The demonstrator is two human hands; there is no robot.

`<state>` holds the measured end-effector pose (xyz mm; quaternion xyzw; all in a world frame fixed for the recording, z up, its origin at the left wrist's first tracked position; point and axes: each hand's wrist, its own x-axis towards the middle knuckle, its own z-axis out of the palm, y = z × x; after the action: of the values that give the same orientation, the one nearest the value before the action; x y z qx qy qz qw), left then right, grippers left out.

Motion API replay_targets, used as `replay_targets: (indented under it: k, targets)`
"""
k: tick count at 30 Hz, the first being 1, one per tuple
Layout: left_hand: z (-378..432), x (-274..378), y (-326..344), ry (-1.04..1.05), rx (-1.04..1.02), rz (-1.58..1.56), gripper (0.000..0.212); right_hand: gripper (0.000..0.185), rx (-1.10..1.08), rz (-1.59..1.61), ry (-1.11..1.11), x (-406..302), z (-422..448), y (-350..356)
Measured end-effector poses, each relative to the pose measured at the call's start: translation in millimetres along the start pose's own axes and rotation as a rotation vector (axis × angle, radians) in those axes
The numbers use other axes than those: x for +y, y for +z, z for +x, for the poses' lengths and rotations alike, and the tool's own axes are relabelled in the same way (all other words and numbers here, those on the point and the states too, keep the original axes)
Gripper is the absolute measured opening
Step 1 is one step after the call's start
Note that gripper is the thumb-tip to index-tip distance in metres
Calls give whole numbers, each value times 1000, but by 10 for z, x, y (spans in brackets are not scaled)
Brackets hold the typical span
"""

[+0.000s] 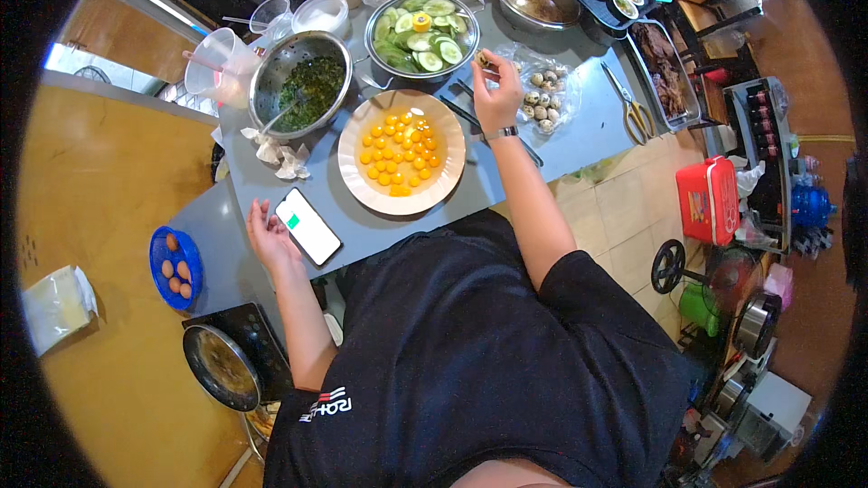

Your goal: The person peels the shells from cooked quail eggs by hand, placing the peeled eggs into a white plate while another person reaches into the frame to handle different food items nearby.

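My right hand (498,98) holds a speckled quail egg (483,59) between thumb and fingertips, near the rim of a steel pan of sliced cucumber (424,34). Beside that hand, more quail eggs (542,98) lie in a clear plastic bag. A pale scalloped plate (352,179) in front of me carries many small raw yolks (400,149) in clear egg white. My left hand (274,237) is palm up with fingers apart and nothing in it, beside a smartphone (308,227) with a lit screen. Dark chopsticks (468,115) lie partly behind my right wrist.
A steel bowl of chopped greens (302,85) with a spoon stands left of the plate, near crumpled tissue (281,156). Scissors (630,108) lie at right by a tray of meat (661,68). A blue basket of brown eggs (176,268) and a frying pan (222,366) are lower left.
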<state>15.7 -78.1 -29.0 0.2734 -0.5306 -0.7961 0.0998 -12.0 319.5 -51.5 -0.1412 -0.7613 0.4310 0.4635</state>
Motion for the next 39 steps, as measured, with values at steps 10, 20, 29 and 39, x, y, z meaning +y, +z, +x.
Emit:
replay_targets:
  k: [10,20,29,39]
  targets:
    - [84,39,3,-26,-1,74,28,21,-99,-125,-96,110,-9,90]
    - [-548,-68,1195,114,-880,546,33,19,-640,1034,1171,-819,-211,-166]
    - [-517,-378,1433,-20,-1041,453,30,20,-829,902,1077,-894,-380,-155]
    - [-583,-409,1396,-110,-952,410,27,24,-859,716,951,-805,-461,-150]
